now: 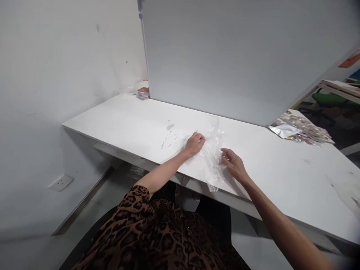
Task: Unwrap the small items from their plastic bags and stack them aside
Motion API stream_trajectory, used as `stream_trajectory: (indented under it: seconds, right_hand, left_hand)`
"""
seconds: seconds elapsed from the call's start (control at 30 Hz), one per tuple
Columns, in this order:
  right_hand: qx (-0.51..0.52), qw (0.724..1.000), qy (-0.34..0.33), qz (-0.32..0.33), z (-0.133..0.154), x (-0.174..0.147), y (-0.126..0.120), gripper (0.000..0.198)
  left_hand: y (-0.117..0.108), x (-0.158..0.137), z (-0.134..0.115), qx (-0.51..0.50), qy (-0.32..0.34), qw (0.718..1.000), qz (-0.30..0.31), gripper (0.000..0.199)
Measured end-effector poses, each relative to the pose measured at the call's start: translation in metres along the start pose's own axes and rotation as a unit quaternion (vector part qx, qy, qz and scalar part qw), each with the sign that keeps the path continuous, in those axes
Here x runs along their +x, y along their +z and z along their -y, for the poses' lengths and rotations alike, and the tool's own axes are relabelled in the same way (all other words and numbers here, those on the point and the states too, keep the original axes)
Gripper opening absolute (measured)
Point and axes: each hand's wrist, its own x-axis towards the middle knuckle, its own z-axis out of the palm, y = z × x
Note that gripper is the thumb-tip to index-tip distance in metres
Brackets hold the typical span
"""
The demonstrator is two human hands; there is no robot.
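Observation:
A crumpled sheet of clear plastic film (211, 155), perhaps a bag, lies on the white table (126, 123) and reaches its front edge. On the film's left side, my left hand (194, 144) has its fingers curled closed on the plastic. My right hand (233, 163) is at the film's right edge, its thumb and fingers bent round the margin of the plastic. Whether anything lies inside the film cannot be made out.
A grey partition (225, 56) stands along the table's back. Clear packets and a silver pouch (285, 130) are heaped at the back right. Another person's hand (143, 89) shows by a small packet at the far left. A wall socket (61, 182) is at lower left.

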Motion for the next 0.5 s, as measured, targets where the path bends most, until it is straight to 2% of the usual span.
stream_trajectory:
  seconds: [0.07, 0.1, 0.2, 0.3, 0.4, 0.5]
  right_hand:
    - [0.041, 0.999, -0.019, -0.012, 0.005, -0.001, 0.006, 0.057]
    - [0.06, 0.998, -0.031, -0.012, 0.009, -0.002, 0.009, 0.065]
    - [0.079, 0.995, -0.06, 0.023, 0.026, -0.005, 0.021, 0.085]
    - [0.101, 0.991, -0.071, 0.042, 0.044, -0.005, 0.035, 0.073]
    - [0.16, 0.984, -0.08, 0.015, 0.061, 0.0, 0.05, 0.054]
    - [0.201, 0.977, -0.073, 0.015, 0.079, 0.007, 0.067, 0.048]
  left_hand:
    - [0.005, -0.003, -0.002, -0.076, -0.007, 0.996, -0.055, 0.009]
    - [0.008, -0.007, -0.003, -0.112, -0.005, 0.992, -0.061, 0.008]
    - [0.011, -0.027, -0.007, -0.204, 0.014, 0.979, -0.001, 0.015]
    - [-0.003, -0.053, -0.011, -0.247, 0.04, 0.965, 0.073, 0.03]
    - [-0.037, -0.073, -0.013, -0.186, 0.085, 0.974, 0.1, 0.053]
    - [-0.071, -0.081, -0.007, -0.087, 0.115, 0.983, 0.109, 0.08]
